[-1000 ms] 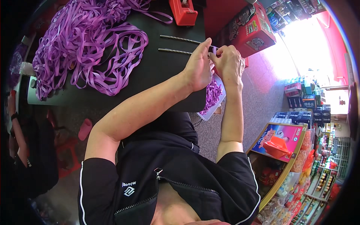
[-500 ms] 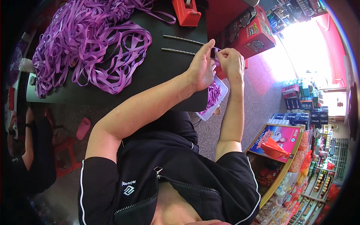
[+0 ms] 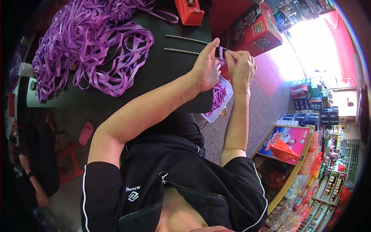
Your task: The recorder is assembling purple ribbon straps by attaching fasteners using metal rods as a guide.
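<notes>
Two thin twisted metal rods (image 3: 181, 51) lie side by side near the table's right edge and run behind my left hand (image 3: 206, 69). Its thumb is raised beside the rods; the other fingers curl inward, partly hidden, and what they hold cannot be made out. A narrow purple ribbon (image 3: 220, 53) spans the rods just past that thumb. Close to the right of it, my right hand (image 3: 242, 69) has its thumb and bent fingers together at the ribbon. Below my hands, a translucent plastic tub (image 3: 229, 95) contains short purple ribbon pieces (image 3: 219, 96).
A large tangled heap of purple ribbon (image 3: 91, 42) covers much of the black table (image 3: 162, 73). A red tape dispenser (image 3: 189, 12) stands at the far edge. Right are a red carton (image 3: 258, 31) and a display case (image 3: 284, 154). Another person (image 3: 36, 162) sits at left.
My right hand has shifted slightly right and turned, its fingers moving a little away from my left hand. More purple ribbon shows between the rods. The seated person's arm at left has moved.
</notes>
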The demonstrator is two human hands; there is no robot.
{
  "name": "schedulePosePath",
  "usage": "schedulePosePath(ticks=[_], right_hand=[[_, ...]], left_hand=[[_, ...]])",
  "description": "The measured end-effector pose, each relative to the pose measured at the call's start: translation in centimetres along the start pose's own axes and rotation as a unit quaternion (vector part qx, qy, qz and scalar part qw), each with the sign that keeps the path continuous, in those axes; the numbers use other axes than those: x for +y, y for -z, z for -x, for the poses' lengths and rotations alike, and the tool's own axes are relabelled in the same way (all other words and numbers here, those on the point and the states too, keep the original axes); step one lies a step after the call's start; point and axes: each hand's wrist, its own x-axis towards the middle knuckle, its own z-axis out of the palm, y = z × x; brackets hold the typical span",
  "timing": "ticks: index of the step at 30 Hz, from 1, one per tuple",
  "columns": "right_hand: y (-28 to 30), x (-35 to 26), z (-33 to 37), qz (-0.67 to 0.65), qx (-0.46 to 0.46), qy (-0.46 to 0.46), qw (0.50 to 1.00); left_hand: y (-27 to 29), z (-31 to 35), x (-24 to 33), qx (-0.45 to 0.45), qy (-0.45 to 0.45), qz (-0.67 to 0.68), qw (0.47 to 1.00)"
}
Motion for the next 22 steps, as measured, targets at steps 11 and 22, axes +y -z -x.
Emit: schedulePosePath(ticks=[11, 22], right_hand=[[-1.0, -1.2, 0.9, 0.061, -0.104, -0.078, 0.990], [0.1, 3.3, -3.5, -0.196, -0.156, -0.160, 0.955]], left_hand=[[0.6, -0.3, -0.7, -0.020, -0.015, 0.035, 0.999], [0.2, 0.3, 1.8, 0.073, 0.096, -0.043, 0.992]])
